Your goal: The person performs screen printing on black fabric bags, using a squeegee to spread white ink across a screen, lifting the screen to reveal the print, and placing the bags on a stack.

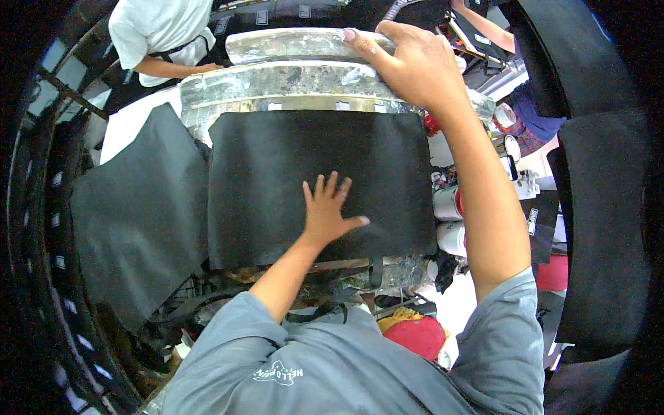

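A black sheet, fabric-like, lies flat on the work table in front of me. My left hand rests on its middle, palm down with the fingers spread. At the far side my right hand is wrapped over the upper bar of a paint-stained, greyish frame, which looks like a printing screen tilted up. Some of its fingertips are hidden behind the bar. A lower bar, equally smeared, runs just beyond the sheet. Another black sheet overlaps the table's left side.
A person in a white shirt stands at the far left; another person's arm shows at the far right. White tubs line the table's right edge. More black pieces hang or lie at right. Near me is a red round thing.
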Tool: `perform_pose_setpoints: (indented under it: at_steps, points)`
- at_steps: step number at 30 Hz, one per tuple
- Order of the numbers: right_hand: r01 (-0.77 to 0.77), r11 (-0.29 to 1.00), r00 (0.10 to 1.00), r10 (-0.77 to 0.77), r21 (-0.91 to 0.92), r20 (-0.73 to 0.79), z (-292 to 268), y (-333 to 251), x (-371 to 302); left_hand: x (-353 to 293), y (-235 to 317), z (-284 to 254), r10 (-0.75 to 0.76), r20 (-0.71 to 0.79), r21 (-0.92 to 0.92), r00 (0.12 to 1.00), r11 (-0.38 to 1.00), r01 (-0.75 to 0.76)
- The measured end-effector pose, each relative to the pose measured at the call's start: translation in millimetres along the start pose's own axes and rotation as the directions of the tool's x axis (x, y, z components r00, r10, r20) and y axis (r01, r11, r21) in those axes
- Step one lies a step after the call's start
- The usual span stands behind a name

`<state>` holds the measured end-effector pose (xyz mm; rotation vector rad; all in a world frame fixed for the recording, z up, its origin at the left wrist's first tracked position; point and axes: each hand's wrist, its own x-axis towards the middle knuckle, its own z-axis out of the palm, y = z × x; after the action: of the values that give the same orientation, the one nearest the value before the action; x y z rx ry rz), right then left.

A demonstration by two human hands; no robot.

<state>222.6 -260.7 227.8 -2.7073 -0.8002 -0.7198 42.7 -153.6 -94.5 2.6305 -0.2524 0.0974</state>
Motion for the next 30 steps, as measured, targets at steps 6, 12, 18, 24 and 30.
perform_pose_setpoints:
  at_steps: [6,12,18,24,30]
  points:
    - [0.081,0.992,0.997,-0.08,-0.097,0.016,18.3,-8.2,-67.0,-25.2,-25.8,-193.8,-0.149,-0.308,-0.951,0.94,0.024,-0.308]
    - [0.007,0.995,0.909,-0.047,0.096,0.415,76.3,7.8,-123.8,-104.9,-34.5,-161.6,-0.395,0.166,-0.961,0.903,-0.271,0.058]
    - [-0.085,0.989,0.815,0.0,0.12,0.58,70.9,-3.8,-153.0,-134.2,-65.7,-111.5,-0.43,0.417,-0.889,0.801,-0.374,0.262]
    - [0.05,0.998,0.894,-0.032,-0.028,0.447,105.8,-17.5,-238.3,-133.2,-60.0,-98.5,-0.473,0.448,-0.888,0.759,-0.331,0.319]
    - [0.12,0.993,0.913,-0.116,0.012,0.392,156.6,14.6,-197.7,-133.0,-61.6,-97.2,-0.482,0.461,-0.886,0.745,-0.297,0.356]
